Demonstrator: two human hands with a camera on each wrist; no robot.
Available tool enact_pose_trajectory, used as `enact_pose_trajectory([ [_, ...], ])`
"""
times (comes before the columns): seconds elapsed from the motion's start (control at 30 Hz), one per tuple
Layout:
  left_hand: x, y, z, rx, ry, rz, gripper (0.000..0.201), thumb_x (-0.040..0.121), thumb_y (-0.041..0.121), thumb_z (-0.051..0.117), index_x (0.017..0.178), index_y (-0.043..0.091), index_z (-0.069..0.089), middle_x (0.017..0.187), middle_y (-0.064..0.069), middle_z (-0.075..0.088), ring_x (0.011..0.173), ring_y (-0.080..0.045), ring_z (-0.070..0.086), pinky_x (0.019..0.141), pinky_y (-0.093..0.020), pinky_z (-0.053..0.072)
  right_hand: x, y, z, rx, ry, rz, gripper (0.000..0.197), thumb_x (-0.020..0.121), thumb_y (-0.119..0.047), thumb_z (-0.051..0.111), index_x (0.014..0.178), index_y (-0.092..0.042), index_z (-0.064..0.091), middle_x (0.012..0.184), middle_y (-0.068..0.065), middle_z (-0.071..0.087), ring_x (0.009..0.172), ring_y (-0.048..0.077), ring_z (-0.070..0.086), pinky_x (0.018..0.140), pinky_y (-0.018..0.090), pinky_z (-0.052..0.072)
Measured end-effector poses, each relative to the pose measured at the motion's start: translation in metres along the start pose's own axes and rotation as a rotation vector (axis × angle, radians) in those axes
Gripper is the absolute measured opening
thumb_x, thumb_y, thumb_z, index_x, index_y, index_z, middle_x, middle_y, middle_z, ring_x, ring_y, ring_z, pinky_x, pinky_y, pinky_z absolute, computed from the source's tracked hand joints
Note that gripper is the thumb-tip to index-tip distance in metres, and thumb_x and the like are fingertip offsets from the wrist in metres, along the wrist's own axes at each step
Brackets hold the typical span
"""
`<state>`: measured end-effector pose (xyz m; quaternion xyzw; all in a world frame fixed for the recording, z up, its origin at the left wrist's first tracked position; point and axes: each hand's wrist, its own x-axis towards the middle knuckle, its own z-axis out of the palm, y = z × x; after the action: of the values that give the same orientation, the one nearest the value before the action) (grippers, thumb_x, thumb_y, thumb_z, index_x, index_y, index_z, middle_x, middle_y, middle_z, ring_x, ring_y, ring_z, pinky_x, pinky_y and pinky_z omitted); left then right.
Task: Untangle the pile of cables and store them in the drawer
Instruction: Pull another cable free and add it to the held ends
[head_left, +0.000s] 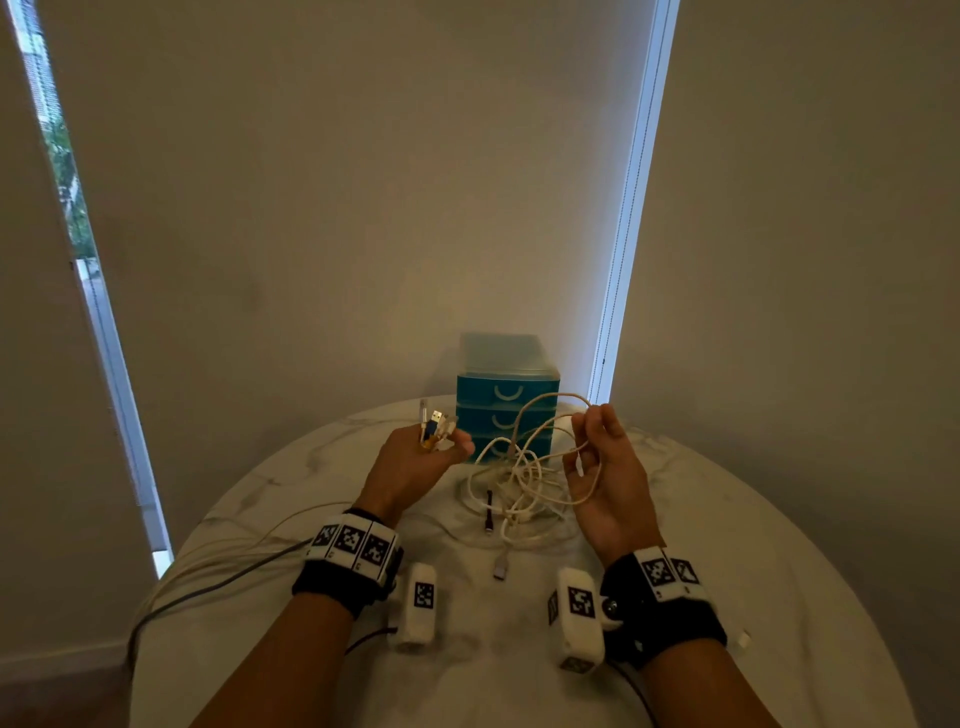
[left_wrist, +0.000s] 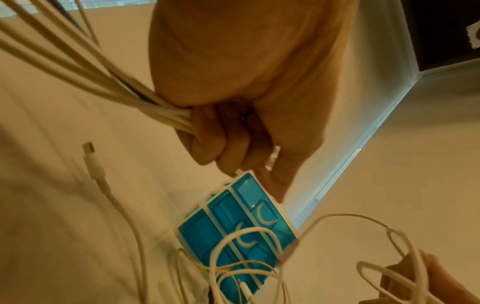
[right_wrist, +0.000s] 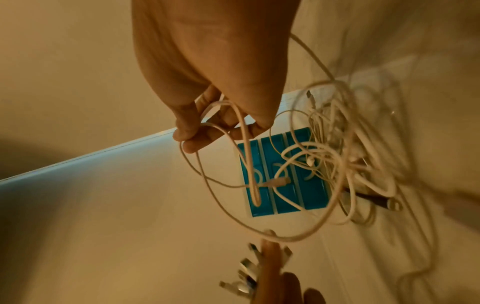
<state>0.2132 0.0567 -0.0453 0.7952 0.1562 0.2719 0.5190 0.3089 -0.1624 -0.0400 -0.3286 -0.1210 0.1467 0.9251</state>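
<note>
Gathering plug ends at about ten o'clock, the left hand (head_left: 415, 454) clenches a bundle of connectors (head_left: 435, 423). At centre the cable pile (head_left: 511, 486) lies knotted on the table (head_left: 779, 519), the blue drawer unit (head_left: 506, 405) at twelve o'clock with all drawers closed. At two o'clock the right hand (head_left: 605, 483) pinches a lifted loop (head_left: 540, 410). Untangling looks barely begun; nothing is stored.
</note>
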Motion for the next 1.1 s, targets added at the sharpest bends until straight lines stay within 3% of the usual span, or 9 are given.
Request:
enact_pose_trajectory([
  [0.1,-0.009,0.012,-0.003,-0.098,-0.132,-0.054,0.032,0.095,0.053,0.072,0.095,0.023,0.085,0.054,0.009,0.043,0.049,-0.010,0.038,0.047,-0.023,0.030,-0.007,0.006,0.010,-0.049,-0.075,0.004,0.013,0.098,-0.018,0.070,0.110,-0.022,0.070,0.107,0.002,0.078,0.094,0.010,0.075,0.078,0.030,0.059],
  [0.23,-0.011,0.016,-0.008,-0.327,-0.179,-0.108,0.057,0.095,0.076,0.056,0.110,0.028,0.083,0.061,0.006,0.028,0.053,-0.011,0.021,0.050,-0.029,0.015,-0.020,0.023,0.022,-0.337,-0.210,0.024,0.009,0.093,-0.005,0.074,0.095,-0.013,0.074,0.107,0.014,0.078,0.103,0.028,0.076,0.097,0.047,0.061],
  [0.37,-0.006,0.012,-0.021,-0.481,-0.009,-0.065,0.047,0.089,0.059,0.075,0.119,0.023,0.080,0.062,0.006,0.029,0.052,-0.011,0.023,0.050,-0.031,0.017,-0.027,0.038,0.024,-0.672,-0.256,-0.024,0.013,0.088,-0.003,0.080,0.099,0.002,0.076,0.106,0.011,0.081,0.104,0.025,0.077,0.086,0.029,0.061],
  [0.47,-0.005,0.010,-0.026,-0.460,-0.012,-0.117,0.049,0.087,0.058,0.079,0.111,0.015,0.076,0.061,0.007,0.033,0.051,-0.011,0.025,0.050,-0.030,0.018,-0.023,0.039,0.020,-0.600,-0.155,-0.076,0.011,0.088,-0.006,0.081,0.098,-0.002,0.077,0.106,0.010,0.081,0.104,0.026,0.077,0.081,0.026,0.060],
  [0.57,-0.010,0.015,-0.022,-0.344,-0.151,-0.181,0.051,0.089,0.068,0.071,0.094,0.017,0.074,0.059,0.007,0.031,0.049,-0.010,0.024,0.048,-0.027,0.016,-0.016,0.033,0.015,-0.372,-0.057,-0.087,0.018,0.080,-0.015,0.085,0.085,-0.013,0.069,0.110,0.011,0.079,0.107,0.029,0.074,0.091,0.039,0.055],
  [0.7,-0.016,0.021,-0.014,-0.199,-0.324,-0.184,0.054,0.092,0.071,0.064,0.101,0.022,0.085,0.060,0.007,0.028,0.051,-0.010,0.023,0.049,-0.028,0.016,-0.013,0.029,0.014,-0.256,-0.089,-0.055,0.026,0.085,-0.013,0.082,0.078,-0.019,0.057,0.112,0.011,0.077,0.105,0.028,0.072,0.097,0.048,0.053],
  [0.9,-0.010,0.015,-0.017,-0.341,-0.129,-0.115,0.045,0.092,0.065,0.069,0.115,0.028,0.082,0.061,0.007,0.030,0.052,-0.010,0.024,0.050,-0.029,0.017,-0.026,0.043,0.018,-0.756,-0.359,0.029,0.017,0.088,0.007,0.075,0.080,-0.005,0.067,0.103,0.013,0.081,0.098,0.020,0.078,0.078,0.021,0.059],
  [0.97,-0.009,0.012,-0.019,-0.353,-0.106,-0.073,0.040,0.093,0.057,0.073,0.114,0.024,0.081,0.062,0.006,0.031,0.051,-0.010,0.024,0.051,-0.032,0.017,-0.025,0.045,0.019,-0.807,-0.343,0.065,0.010,0.088,-0.003,0.080,0.096,-0.004,0.073,0.106,0.010,0.081,0.102,0.020,0.077,0.082,0.025,0.059],
  [1.1,-0.012,0.014,-0.015,-0.251,-0.241,-0.035,0.037,0.095,0.052,0.072,0.109,0.018,0.082,0.060,0.005,0.033,0.049,-0.010,0.025,0.048,-0.030,0.017,-0.020,0.040,0.018,-0.760,-0.185,0.103,0.039,0.089,-0.052,0.074,0.113,-0.022,0.080,0.113,-0.003,0.080,0.115,0.022,0.070,0.089,0.041,0.053],
])
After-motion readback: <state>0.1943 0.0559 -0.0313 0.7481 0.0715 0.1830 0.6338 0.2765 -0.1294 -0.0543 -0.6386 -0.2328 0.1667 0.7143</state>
